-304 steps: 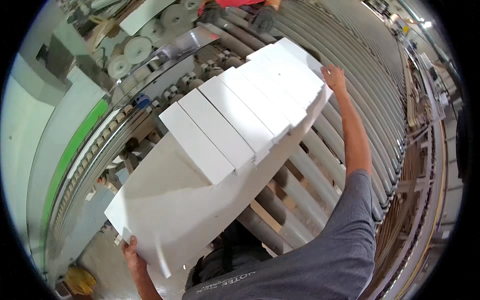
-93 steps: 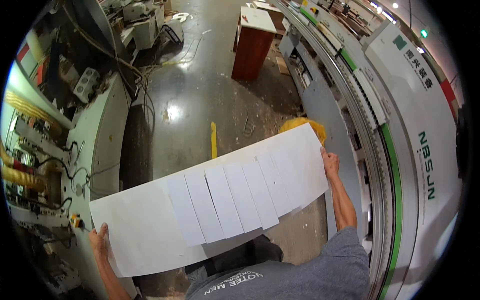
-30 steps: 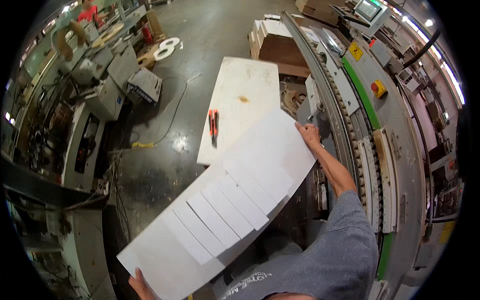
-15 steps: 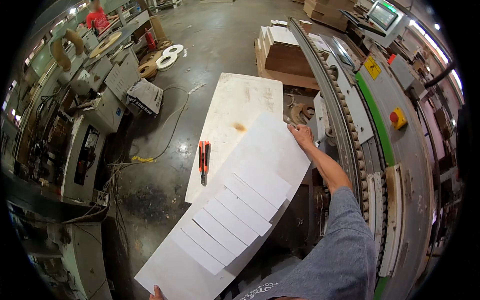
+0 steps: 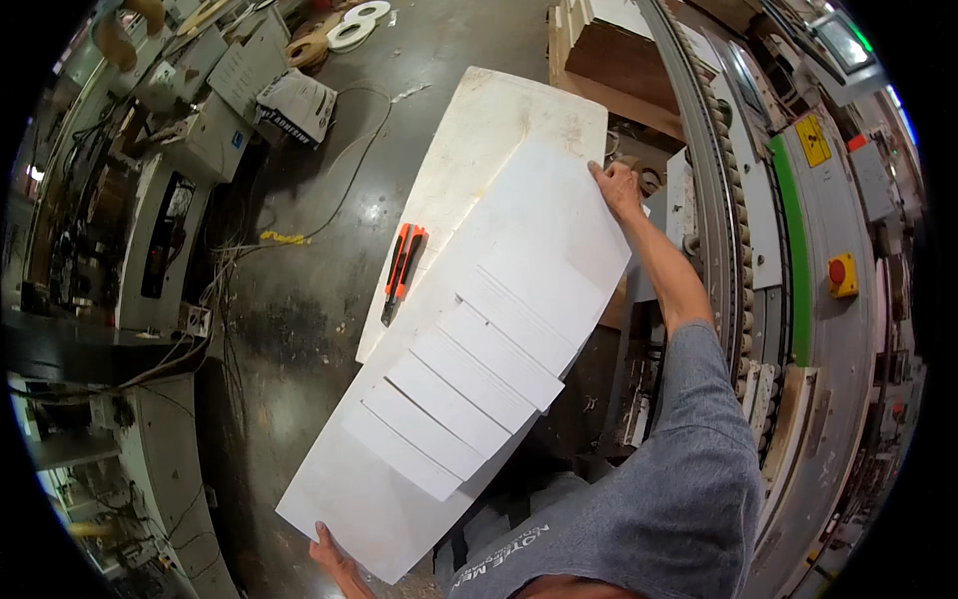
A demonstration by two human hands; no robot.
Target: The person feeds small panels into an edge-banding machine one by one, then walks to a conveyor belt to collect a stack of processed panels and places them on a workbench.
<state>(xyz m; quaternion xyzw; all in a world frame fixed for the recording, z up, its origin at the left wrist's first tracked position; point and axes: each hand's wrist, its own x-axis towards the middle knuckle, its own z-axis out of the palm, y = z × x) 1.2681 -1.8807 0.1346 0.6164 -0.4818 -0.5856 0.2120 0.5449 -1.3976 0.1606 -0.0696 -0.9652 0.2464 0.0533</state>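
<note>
A large white panel [image 5: 559, 200] slants from far right to near left, held at both ends. My right hand [image 5: 617, 188] grips its far right corner, thumb on top and fingers partly hidden. At the near left edge my left hand [image 5: 334, 555] pinches the panel, its thumb on the top face and its fingers underneath. Several narrow white strips [image 5: 469, 374] lie side by side across the panel's middle. Under the panel is a worn, stained whitish board [image 5: 499, 110]. An orange and black utility knife [image 5: 402, 268] lies on this board, beside the panel's left edge.
To the right runs a machine with a roller track [image 5: 733, 200], a green stripe and a red stop button [image 5: 838, 274]. Stacked boards [image 5: 619, 50] stand at the far right. Machinery [image 5: 170, 230], loose cables [image 5: 225, 250] and a white bag [image 5: 299, 105] are on the left.
The view has shifted, so the surroundings sit higher in the picture. More of my left hand shows at the panel's near edge. Both hands keep their hold.
</note>
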